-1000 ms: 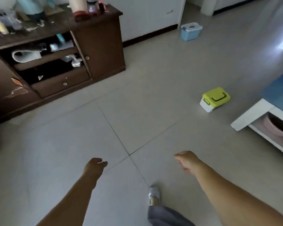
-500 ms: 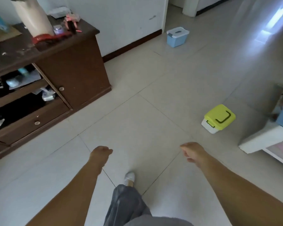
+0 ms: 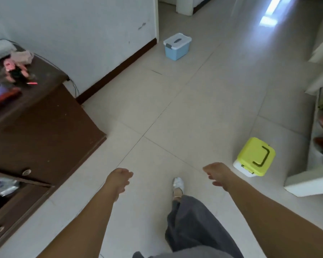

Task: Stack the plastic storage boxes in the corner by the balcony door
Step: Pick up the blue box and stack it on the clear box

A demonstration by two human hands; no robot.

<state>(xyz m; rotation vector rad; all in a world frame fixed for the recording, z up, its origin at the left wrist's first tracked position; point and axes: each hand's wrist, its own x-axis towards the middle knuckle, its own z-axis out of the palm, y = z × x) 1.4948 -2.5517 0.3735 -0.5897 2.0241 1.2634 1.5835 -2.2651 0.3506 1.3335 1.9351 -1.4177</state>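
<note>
Green-lidded box (image 3: pixel 254 157) just beyond right hand (image 3: pixel 219 175), fingers seemingly loosely curled, empty.

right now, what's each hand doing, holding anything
left hand: loosely curled, holding nothing
right hand: loosely curled, holding nothing

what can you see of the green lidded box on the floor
The green box is a small plastic storage box with a lime-green lid over a white base. A dark carry handle lies folded flat on the lid, and small dark latches show at the lid's edge. It is closed, upright, alone on the tiled floor, beside the white furniture. Neither hand touches it.
</note>
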